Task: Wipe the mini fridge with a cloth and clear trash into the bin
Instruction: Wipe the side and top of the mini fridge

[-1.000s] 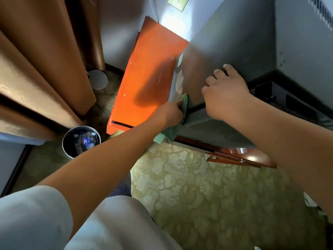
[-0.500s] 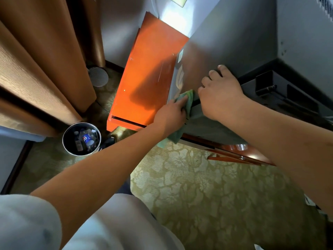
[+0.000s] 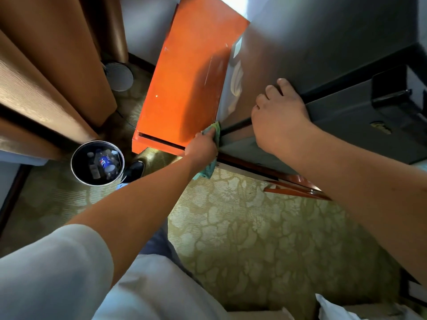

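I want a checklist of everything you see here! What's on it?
Surface: patterned green carpet.
Job's things: green cloth against the grey mini fridge, at its corner by the orange panel; round bin on the floor, bottles inside.
Clutter: dark shoe beside the bin.
Hands: left hand grips the cloth; right hand rests on the fridge, fingers curled over its edge.
Cables: nothing seen.
Surroundings: brown curtain at left.
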